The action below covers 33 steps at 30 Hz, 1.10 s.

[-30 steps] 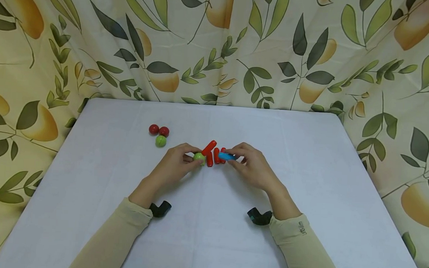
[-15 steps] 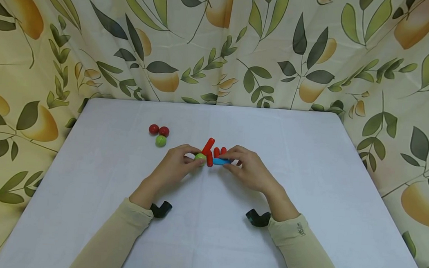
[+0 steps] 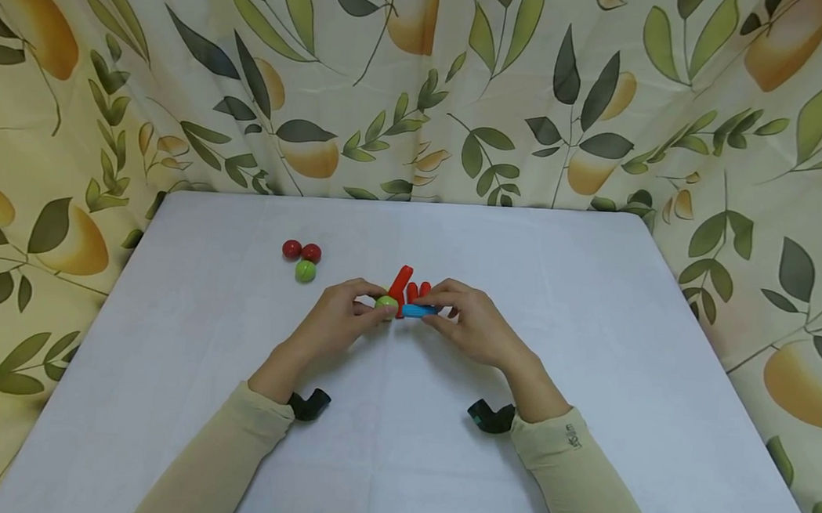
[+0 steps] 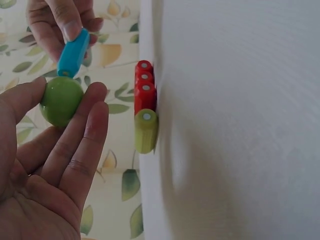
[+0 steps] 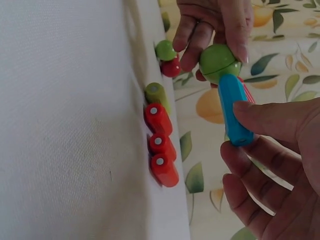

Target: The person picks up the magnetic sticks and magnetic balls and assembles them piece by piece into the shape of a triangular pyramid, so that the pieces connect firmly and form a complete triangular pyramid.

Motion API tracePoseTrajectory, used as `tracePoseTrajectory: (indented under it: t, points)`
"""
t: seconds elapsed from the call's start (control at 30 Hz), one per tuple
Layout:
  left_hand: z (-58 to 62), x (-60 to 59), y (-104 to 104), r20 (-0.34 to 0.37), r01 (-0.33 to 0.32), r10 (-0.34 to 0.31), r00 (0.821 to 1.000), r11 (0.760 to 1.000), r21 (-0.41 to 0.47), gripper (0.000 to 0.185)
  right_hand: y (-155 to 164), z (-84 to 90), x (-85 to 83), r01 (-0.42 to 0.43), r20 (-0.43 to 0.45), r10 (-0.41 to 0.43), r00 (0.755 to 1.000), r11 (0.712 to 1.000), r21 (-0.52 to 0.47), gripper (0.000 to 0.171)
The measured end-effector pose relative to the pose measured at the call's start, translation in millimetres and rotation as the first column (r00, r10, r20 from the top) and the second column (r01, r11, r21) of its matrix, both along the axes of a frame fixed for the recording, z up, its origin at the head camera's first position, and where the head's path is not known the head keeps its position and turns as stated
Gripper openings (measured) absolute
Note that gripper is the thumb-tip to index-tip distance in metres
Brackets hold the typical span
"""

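My left hand [image 3: 336, 319] pinches a green ball [image 4: 62, 101] between thumb and fingers. A red rod [image 3: 401, 281] slants up and away from this ball in the head view. My right hand [image 3: 477, 327] pinches a blue magnetic rod [image 5: 232, 110] by its near part, and its far end meets the ball in the right wrist view. Below the hands, three red rods [image 4: 145, 100] stand out in a row on the table, with silver dots on their ends. Beside them lies a yellow-green rod [image 5: 157, 96], which the left hand hides in the head view.
Two red balls [image 3: 301, 251] and another green ball [image 3: 306, 271] sit together at the back left of the white table [image 3: 559, 258]. A patterned curtain [image 3: 505, 97] hangs behind the table and along its sides.
My right hand has carried the blue rod left and slightly toward me, bringing its end up to the green ball. The left hand has barely moved and keeps its hold.
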<state>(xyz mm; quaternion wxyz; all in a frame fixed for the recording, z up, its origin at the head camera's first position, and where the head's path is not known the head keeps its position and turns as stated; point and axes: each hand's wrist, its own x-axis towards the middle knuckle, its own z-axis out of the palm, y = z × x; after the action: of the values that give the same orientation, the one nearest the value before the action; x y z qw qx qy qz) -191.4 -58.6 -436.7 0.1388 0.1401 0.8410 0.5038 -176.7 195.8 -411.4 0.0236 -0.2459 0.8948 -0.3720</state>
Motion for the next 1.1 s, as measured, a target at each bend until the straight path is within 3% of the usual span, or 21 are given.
tracePoseTrajectory:
  t: [0.27,0.53,0.8,1.1]
  points:
    - [-0.3,0.9,0.3,0.005,0.001,-0.001,1.000,1.000,0.026,0.042,-0.7,1.2,-0.7,-0.012,0.000,0.012,1.000,1.000,0.009,0.024]
    - [-1.8,-1.1,-0.3,0.005,0.052,-0.052,0.999,0.998,0.040,0.038,0.6,1.1,0.1,-0.043,-0.021,0.043,0.999,0.999,0.022,0.026]
    - [0.0,-0.3,-1.4,-0.065,0.050,-0.051,0.997,0.999,-0.017,0.034,2.4,1.5,0.5,-0.053,-0.019,0.053,0.998,0.998,0.018,0.026]
    - [2.4,0.0,-0.8,-0.080,0.073,-0.074,0.994,0.997,-0.016,0.035,4.7,5.1,0.1,-0.079,-0.012,0.079,0.997,0.997,0.022,0.027]
